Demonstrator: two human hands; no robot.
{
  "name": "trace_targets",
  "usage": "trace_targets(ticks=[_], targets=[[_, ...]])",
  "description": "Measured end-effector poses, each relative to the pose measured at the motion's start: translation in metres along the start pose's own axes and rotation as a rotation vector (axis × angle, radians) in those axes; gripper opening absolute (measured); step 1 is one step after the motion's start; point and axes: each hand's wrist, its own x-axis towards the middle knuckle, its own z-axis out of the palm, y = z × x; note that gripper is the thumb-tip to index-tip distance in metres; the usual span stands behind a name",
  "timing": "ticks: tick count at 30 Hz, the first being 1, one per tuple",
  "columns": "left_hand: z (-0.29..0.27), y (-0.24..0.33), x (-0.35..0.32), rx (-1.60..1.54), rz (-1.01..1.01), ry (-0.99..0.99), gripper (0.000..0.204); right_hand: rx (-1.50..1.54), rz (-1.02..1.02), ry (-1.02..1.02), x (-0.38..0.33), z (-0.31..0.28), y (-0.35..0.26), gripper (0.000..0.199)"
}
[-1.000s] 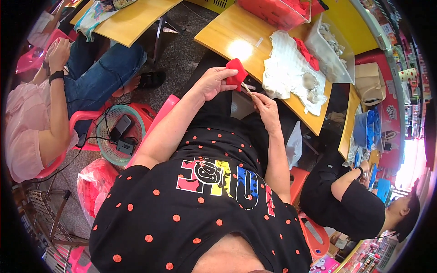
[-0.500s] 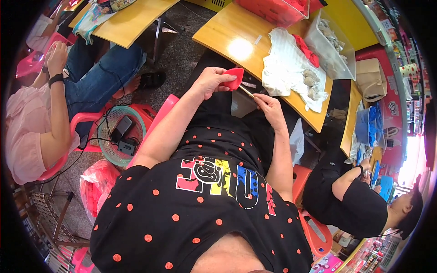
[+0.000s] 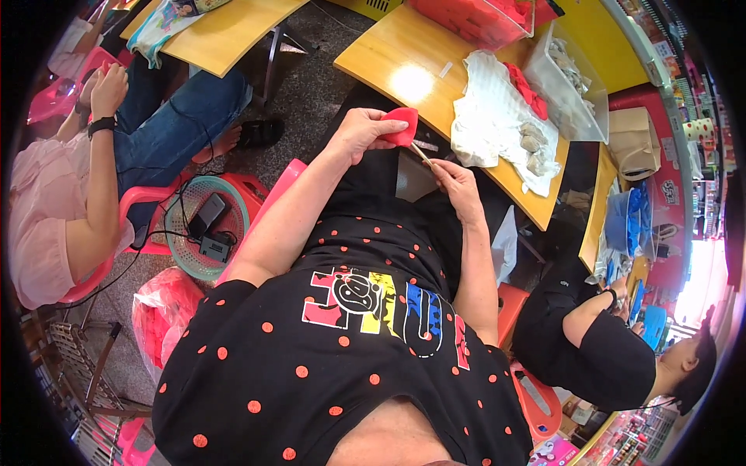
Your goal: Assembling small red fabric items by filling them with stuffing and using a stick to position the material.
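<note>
Above my lap, my left hand (image 3: pixel 362 135) pinches a small red pouch-like piece (image 3: pixel 401 126), thumb on top and fingers beneath. My right hand (image 3: pixel 458 185) is closed on the end of a thin, light-coloured stick (image 3: pixel 422 154). The stick slants up to the left, and its far end meets the lower edge of the red piece. Whether that end goes inside or behind it I cannot tell. Just beyond my hands, a white cloth (image 3: pixel 483 109) drapes over the edge of a wooden table (image 3: pixel 373 58), with greyish clumps (image 3: pixel 536 147) lying on it.
A clear bin (image 3: pixel 561 93) of grey pieces and a red-filled bin (image 3: pixel 482 19) stand on the table, near red cloth (image 3: pixel 525 89). Left are a green basket (image 3: pixel 177 233) with chargers, a bag of red pieces (image 3: pixel 163 311) and a seated person (image 3: pixel 70 210). Another person (image 3: pixel 590 334) sits right.
The red piece has turned slightly in my left hand and shifted a little up. The stick now stands a bit steeper. My grips stay the same.
</note>
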Motion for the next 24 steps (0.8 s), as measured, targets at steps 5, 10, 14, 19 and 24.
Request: trace_targets(ticks=[5, 10, 14, 19, 24], targets=[[0.001, 0.0, -0.002, 0.034, -0.004, -0.01, 0.028, 0.012, 0.005, -0.015, 0.0, 0.001, -0.004, 0.021], [0.003, -0.006, -0.001, 0.072, -0.018, -0.005, 0.028, 0.038, 0.063, -0.041, 0.003, 0.017, -0.002, 0.021], [0.005, -0.005, -0.003, -0.022, -0.057, -0.069, 0.034, 0.085, 0.046, -0.014, 0.005, 0.017, -0.003, 0.022], [0.004, 0.004, -0.008, -0.181, -0.033, -0.126, 0.034, 0.113, 0.049, 0.05, 0.004, 0.01, -0.01, 0.021], [-0.004, 0.001, 0.001, -0.283, -0.053, -0.116, 0.028, 0.11, 0.05, 0.063, 0.006, 0.004, -0.007, 0.02]])
